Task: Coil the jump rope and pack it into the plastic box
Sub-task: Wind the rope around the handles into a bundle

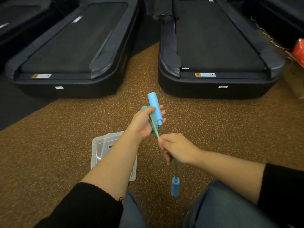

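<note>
My left hand (pixel 142 121) grips one light-blue handle (pixel 155 107) of the jump rope, pointing up, together with a bundle of blue-green rope coils (pixel 153 121). Just below it, my right hand (pixel 176 148) pinches the free rope strand. The strand runs through that fist and hangs down to the second blue handle (pixel 174 186), which dangles blurred between my knees. A clear plastic box (pixel 101 149) lies on the floor beneath my left forearm, which hides part of it.
Two black treadmills stand ahead, one on the left (pixel 69 51) and one on the right (pixel 218 51), with speckled brown floor (pixel 144 71) between them. A red object (pixel 299 50) shows at the right edge. My knees in jeans fill the bottom.
</note>
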